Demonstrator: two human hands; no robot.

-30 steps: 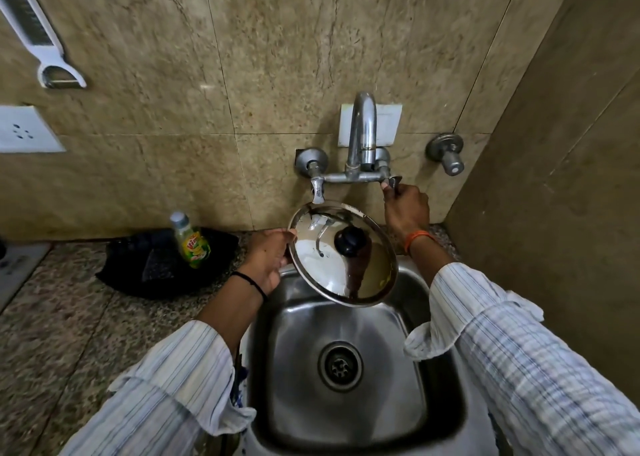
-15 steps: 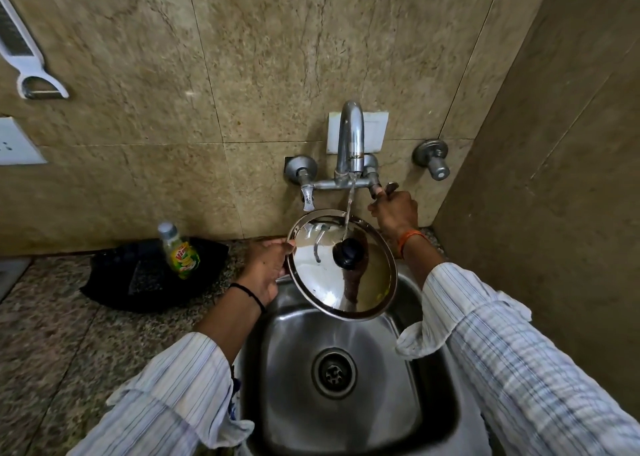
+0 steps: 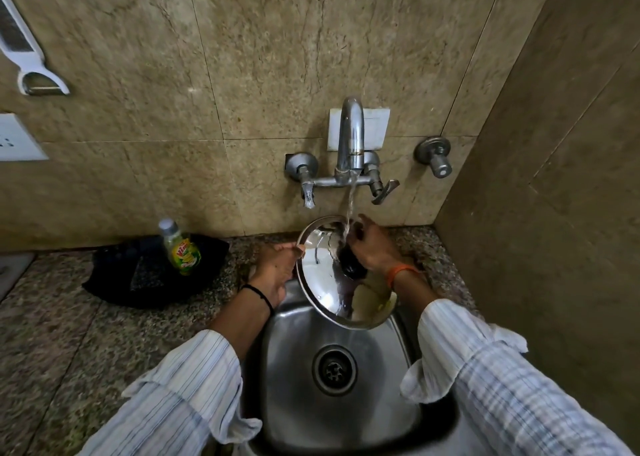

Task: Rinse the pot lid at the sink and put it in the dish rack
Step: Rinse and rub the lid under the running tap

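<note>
Tap [image 3: 350, 150] now running; right hand [image 3: 372, 247] has been moved off the valve onto the lid [image 3: 332, 282], fingers curled by the knob. Lid rim is pinched by left hand [image 3: 275, 265], held tilted over the sink [image 3: 339, 417]. Rinse under way; rack not seen.

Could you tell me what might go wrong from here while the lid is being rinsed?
The left hand holds the wet pot lid only by its rim, so it may slip into the sink. Water striking the tilted lid could splash the rolled sleeves or counter. The right hand rubs near the knob.
</note>
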